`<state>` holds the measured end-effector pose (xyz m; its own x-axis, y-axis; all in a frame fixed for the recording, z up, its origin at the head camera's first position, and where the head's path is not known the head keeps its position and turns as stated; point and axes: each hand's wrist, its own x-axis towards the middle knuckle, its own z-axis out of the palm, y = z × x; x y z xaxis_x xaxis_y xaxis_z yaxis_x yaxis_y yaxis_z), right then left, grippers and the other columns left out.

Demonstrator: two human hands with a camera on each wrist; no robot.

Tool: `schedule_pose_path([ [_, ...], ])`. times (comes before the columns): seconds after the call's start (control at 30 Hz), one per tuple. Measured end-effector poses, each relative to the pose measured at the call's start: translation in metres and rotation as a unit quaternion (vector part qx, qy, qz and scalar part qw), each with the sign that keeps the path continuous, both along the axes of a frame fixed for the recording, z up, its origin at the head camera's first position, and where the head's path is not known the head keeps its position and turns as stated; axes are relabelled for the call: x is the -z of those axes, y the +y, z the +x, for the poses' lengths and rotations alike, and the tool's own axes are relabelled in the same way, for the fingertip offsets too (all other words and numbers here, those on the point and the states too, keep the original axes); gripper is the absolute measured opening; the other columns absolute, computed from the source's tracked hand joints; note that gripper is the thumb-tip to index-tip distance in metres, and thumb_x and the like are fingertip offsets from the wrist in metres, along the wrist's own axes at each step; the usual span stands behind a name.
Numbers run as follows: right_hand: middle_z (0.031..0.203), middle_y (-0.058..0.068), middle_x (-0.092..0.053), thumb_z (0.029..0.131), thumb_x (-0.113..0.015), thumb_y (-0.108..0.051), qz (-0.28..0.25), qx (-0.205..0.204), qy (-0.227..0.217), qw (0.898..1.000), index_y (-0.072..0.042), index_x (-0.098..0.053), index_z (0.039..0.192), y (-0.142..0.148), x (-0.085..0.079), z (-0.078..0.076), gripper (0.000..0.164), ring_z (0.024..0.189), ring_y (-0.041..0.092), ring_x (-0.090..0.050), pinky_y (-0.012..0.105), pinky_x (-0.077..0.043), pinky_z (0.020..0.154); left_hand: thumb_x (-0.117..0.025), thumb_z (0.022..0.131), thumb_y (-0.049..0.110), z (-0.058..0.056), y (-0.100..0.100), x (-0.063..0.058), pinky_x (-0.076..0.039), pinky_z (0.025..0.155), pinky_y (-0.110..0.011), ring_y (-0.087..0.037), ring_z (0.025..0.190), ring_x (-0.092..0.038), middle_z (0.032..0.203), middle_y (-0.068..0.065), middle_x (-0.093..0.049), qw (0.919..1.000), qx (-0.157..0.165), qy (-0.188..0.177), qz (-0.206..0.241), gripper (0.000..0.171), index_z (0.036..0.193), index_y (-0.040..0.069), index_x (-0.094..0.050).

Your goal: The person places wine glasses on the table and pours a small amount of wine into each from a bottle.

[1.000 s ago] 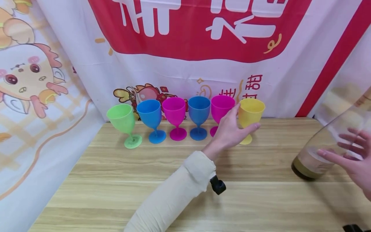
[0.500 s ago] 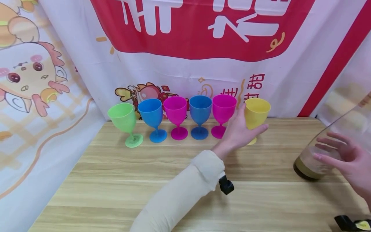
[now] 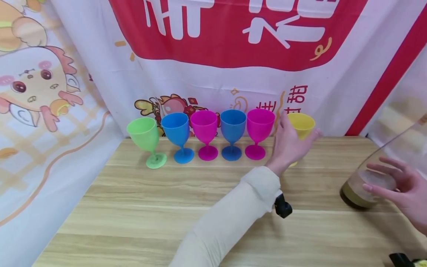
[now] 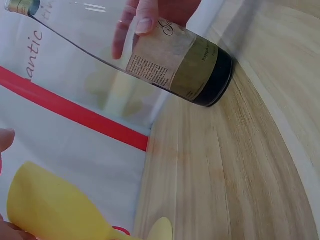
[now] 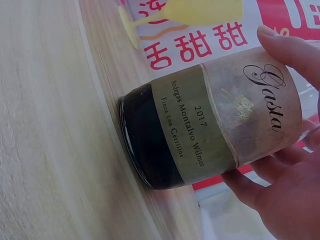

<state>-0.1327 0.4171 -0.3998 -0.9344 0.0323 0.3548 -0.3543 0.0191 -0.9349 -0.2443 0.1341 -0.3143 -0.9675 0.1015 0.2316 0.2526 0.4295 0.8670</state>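
Left hand (image 3: 291, 148): gripping the yellow cup (image 3: 301, 126), rightmost of six, and shifting it away from the next magenta cup (image 3: 260, 126); that gap is widening, so placing is seemingly under way. Right hand (image 3: 410, 193): curving round the bottle (image 3: 356, 194); whether gripping, unclear. Four more cups (image 3: 232, 126): standing leftward on the table (image 3: 150, 218).

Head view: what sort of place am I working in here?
Probably a small staged tabletop set, not an ordinary dining room: a wood-grain table is backed and flanked by printed cloth hangings, and holds a row of coloured goblets and a labelled bottle.
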Motion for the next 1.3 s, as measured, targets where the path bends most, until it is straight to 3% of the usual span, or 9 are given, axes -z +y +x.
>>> schedule_pose_path([
  [0.3,0.126,-0.014,-0.078,0.085,-0.062,0.031,0.001,0.004,0.011,1.000,-0.018,-0.053,0.144,0.003,-0.001,0.000,0.077,0.102,-0.004,-0.075,0.010,-0.056,0.072,-0.079,0.090,0.056,-0.010,0.015,-0.001,-0.049,0.119,-0.037,-0.018,0.149,-0.048,0.167,0.002,-0.041,0.9994,-0.031,-0.004,0.017,0.105,0.169,0.026,-0.016],
  [0.63,0.126,-0.018,-0.077,0.087,-0.064,0.028,0.027,0.017,0.005,0.999,-0.021,-0.052,0.144,0.002,-0.003,-0.003,0.076,0.104,-0.008,-0.072,0.007,-0.053,0.076,-0.073,0.098,0.048,-0.016,0.019,-0.006,-0.052,0.117,-0.039,-0.019,0.146,-0.050,0.166,0.004,-0.040,0.9981,-0.055,-0.027,-0.003,0.088,0.167,0.030,-0.022],
  [0.77,0.125,-0.017,-0.078,0.088,-0.063,0.028,0.017,0.014,0.004,1.000,-0.021,-0.050,0.145,0.000,-0.002,-0.002,0.076,0.103,-0.006,-0.074,0.007,-0.054,0.077,-0.073,0.099,0.046,-0.013,0.016,-0.006,-0.052,0.116,-0.038,-0.019,0.146,-0.051,0.167,0.003,-0.039,0.9987,-0.043,-0.025,-0.012,0.086,0.167,0.028,-0.025],
  [0.93,0.121,-0.012,-0.080,0.086,-0.062,0.031,-0.006,0.020,0.017,1.000,-0.018,-0.048,0.142,-0.003,0.001,0.000,0.076,0.099,-0.002,-0.076,0.009,-0.056,0.074,-0.071,0.099,0.050,-0.006,0.009,-0.005,-0.050,0.117,-0.037,-0.021,0.144,-0.053,0.167,0.001,-0.039,0.9980,-0.024,-0.009,-0.058,0.086,0.167,0.023,-0.027],
  [1.3,0.120,-0.023,-0.077,0.081,-0.070,0.028,0.086,0.118,0.034,0.989,-0.019,-0.062,0.138,-0.005,0.002,0.002,0.074,0.095,-0.010,-0.072,0.004,-0.053,0.075,-0.072,0.096,0.057,-0.003,-0.011,-0.007,-0.052,0.115,-0.032,-0.016,0.145,-0.052,0.165,0.003,-0.042,0.9952,0.010,-0.006,-0.097,0.087,0.166,0.021,-0.033],
])
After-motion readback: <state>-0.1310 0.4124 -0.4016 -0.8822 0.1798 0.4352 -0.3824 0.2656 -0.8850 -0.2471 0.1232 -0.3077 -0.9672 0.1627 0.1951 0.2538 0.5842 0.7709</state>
